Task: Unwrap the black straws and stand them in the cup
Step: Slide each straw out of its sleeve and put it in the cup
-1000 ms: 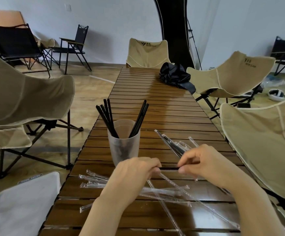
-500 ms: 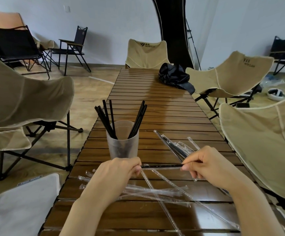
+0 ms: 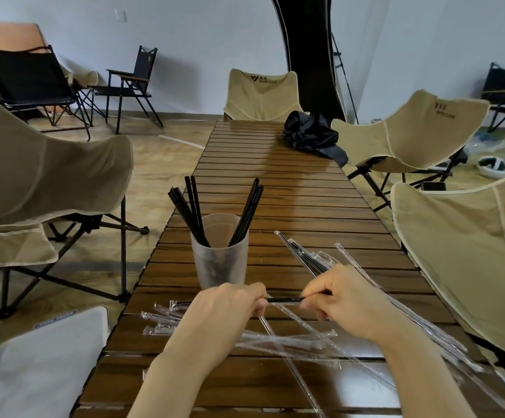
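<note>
Nearest me, on my side of the cup [image 3: 219,267], the empty clear wrappers [image 3: 287,339] lie criss-crossed on the slatted table [image 3: 275,194], slick enough that a dragged wrist could sweep them off its edge. Just past them, my left hand [image 3: 227,312] and right hand [image 3: 344,300] sit close together. Each pinches the same black straw [image 3: 284,299], held level just in front of the cup, and I cannot tell how much film covers the stretch between my fingers. The risk, I judge, is in the pull. If the clingy film lets go suddenly, my left knuckles, almost at the cup's base, could knock it over, and tugging at an angle could kink the straw. The cup is light frosted plastic and looks top-heavy, holding only bare black straws in two fans: the left fan [image 3: 196,212] on its left rim and the right fan [image 3: 247,209] on its right rim. Right of the cup, the wrapped straws [image 3: 305,256] wait in a loose pile. Far beyond the cup lies a black fabric bundle [image 3: 311,137], whatever it holds hidden.
</note>
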Available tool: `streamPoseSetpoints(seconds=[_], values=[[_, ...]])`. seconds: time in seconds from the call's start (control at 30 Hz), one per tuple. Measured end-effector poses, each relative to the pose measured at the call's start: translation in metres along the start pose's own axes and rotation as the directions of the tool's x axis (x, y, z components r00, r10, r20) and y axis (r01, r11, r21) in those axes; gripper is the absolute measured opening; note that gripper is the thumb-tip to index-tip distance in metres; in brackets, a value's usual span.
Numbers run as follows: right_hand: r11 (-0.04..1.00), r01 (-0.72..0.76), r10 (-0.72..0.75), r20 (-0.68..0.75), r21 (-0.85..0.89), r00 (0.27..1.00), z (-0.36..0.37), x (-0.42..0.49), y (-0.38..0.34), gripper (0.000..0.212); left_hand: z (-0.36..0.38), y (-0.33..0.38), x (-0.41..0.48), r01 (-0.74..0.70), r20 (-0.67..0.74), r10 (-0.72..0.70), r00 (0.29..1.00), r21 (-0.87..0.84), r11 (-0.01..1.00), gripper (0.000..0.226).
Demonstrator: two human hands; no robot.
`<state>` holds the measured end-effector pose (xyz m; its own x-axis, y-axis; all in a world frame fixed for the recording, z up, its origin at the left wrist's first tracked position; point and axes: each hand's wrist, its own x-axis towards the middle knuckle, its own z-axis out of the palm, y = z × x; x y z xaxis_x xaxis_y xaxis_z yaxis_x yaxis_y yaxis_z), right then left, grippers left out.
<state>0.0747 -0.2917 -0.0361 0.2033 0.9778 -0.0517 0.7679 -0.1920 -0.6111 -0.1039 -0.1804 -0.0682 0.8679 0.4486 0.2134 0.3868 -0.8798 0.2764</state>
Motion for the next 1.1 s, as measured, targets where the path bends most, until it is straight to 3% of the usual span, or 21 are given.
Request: streamPoseSetpoints(seconds=[0.2, 0.43, 0.83, 1.1], values=[[0.999, -0.033, 0.034, -0.028, 0.031, 0.999, -0.005, -0.004, 0.012, 0.025, -0.022, -0.014, -0.011, 0.1, 0.003, -0.102, 0.995, -0.23, 0.968, 0.013], [0.991, -0.107, 0.11, -0.028, 0.081, 0.994, -0.016, -0.013, 0.034, 0.019, -0.032, -0.03, -0.024, 0.158, 0.09, -0.145, 0.985, -0.161, 0.974, 0.029], [0.997, -0.083, 0.083, -0.045, -0.007, 0.996, -0.012, -0.007, 0.029, 0.024, -0.027, -0.018, -0.014, 0.105, 0.204, -0.085, 0.975, -0.093, 0.99, 0.021], [0.995, -0.099, 0.099, -0.009, -0.017, 0.995, -0.009, -0.006, 0.028, 0.026, -0.027, -0.019, -0.017, 0.113, 0.193, -0.096, 0.977, -0.08, 0.99, 0.024]])
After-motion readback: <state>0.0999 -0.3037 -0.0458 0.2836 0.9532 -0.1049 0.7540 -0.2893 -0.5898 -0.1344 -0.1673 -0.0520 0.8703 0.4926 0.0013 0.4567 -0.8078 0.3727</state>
